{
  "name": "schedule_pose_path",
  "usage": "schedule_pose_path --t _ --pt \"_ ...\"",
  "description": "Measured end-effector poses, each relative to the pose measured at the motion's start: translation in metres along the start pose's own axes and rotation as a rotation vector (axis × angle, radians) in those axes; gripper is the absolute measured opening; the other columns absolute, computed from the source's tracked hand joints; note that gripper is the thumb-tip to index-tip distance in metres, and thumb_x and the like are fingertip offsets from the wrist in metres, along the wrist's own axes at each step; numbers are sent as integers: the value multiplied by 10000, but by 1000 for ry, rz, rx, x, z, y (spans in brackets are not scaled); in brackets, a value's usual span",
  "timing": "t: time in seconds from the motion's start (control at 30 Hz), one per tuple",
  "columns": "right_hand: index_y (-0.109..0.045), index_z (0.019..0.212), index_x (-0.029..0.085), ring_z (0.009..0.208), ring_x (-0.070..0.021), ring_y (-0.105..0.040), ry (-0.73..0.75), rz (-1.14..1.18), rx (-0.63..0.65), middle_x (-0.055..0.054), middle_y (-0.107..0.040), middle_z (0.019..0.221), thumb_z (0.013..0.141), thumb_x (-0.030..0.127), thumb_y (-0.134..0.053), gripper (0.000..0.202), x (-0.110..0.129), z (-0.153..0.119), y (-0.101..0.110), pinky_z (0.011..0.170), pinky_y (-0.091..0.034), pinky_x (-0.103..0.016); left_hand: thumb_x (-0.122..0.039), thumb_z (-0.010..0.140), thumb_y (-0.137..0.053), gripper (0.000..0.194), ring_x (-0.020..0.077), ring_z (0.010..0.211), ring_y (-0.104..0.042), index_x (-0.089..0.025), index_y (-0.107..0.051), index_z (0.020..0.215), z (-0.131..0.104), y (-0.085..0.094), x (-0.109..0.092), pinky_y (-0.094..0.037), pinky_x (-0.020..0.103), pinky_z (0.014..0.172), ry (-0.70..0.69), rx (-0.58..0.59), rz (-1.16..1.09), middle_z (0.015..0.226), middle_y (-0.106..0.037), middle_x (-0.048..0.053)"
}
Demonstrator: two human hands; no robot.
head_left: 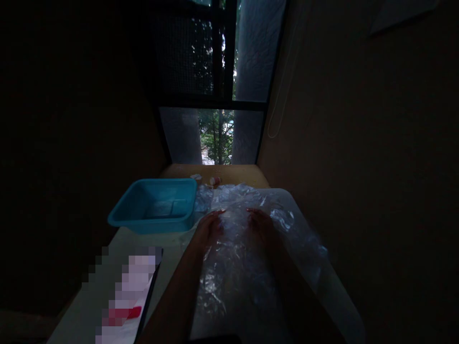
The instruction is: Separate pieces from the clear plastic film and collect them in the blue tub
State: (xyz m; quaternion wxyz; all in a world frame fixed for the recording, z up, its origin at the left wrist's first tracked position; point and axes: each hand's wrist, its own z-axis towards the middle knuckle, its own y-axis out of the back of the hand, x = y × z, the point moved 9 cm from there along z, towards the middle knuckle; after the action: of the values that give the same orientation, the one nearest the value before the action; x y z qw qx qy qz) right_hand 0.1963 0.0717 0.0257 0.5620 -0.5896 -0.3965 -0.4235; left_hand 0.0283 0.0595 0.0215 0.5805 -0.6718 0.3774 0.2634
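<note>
A large crinkled sheet of clear plastic (234,248), perhaps a bag, lies spread over the table in front of me. My left hand (210,225) rests on its left part, the fingers stretched and pointing inward. Opposite it, my right hand (260,223) touches the plastic with its fingers apart. Between the two hands is a stretch of wrinkled plastic. Dim light hides the undersides of the fingers, but neither hand shows a grip on anything. Both forearms reach across the near part of the sheet.
A blue plastic basin (154,224) stands at the left on the pale table (168,243). Nearer me lies a flat, partly blurred item (138,282) with a dark edge. A small roll-like object (215,181) sits by the window sill (244,173). Dark walls flank both sides.
</note>
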Motion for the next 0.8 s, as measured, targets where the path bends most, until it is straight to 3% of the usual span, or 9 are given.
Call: schedule_pose_path --t 0.23,0.4,0.5,0.57,0.67,0.8 --pt "-647 793 213 419 -44 -367 -25 37 25 50 -494 512 576 254 -595 227 -3 0 3 403 -272 -180 -185 544 -567 249 39 378 -371 -150 -622 784 -2 2 -3 -315 176 390 -54 36 49 456 -441 -61" --pt "-617 545 174 442 -60 -408 1 54 31 23 -545 523 509 198 -594 49 -6 3 5 429 -296 -200 -139 489 -570 58 50 417 -415 -153 -563 545 1 11 -11 -316 166 390 -124 -32 19 481 -472 -42" --pt "-569 448 168 443 -64 -404 36 4 16 36 -508 457 499 173 -579 53 -4 4 8 443 -307 -200 -103 464 -572 82 59 427 -427 -155 -509 456 0 11 -14 -329 174 399 -154 -43 22 463 -476 -38" --pt "-603 510 174 479 -74 -434 61 -13 21 33 -553 526 500 154 -569 41 -3 4 9 461 -326 -201 -86 447 -574 91 73 434 -448 -157 -524 476 -1 10 -12 -345 187 411 -130 -49 30 454 -489 -37" --pt "-653 714 191 540 -96 -476 59 -31 44 20 -606 658 504 124 -558 240 -4 3 9 484 -349 -210 -97 442 -584 105 88 448 -482 -150 -552 527 -2 10 -9 -371 204 438 -95 -63 32 474 -529 -30" --pt "-643 824 199 537 -108 -486 36 -16 80 13 -603 652 530 131 -549 316 -1 0 6 480 -361 -223 -129 460 -598 125 101 435 -486 -153 -563 577 1 14 -1 -359 212 420 -39 -92 31 475 -546 -23"
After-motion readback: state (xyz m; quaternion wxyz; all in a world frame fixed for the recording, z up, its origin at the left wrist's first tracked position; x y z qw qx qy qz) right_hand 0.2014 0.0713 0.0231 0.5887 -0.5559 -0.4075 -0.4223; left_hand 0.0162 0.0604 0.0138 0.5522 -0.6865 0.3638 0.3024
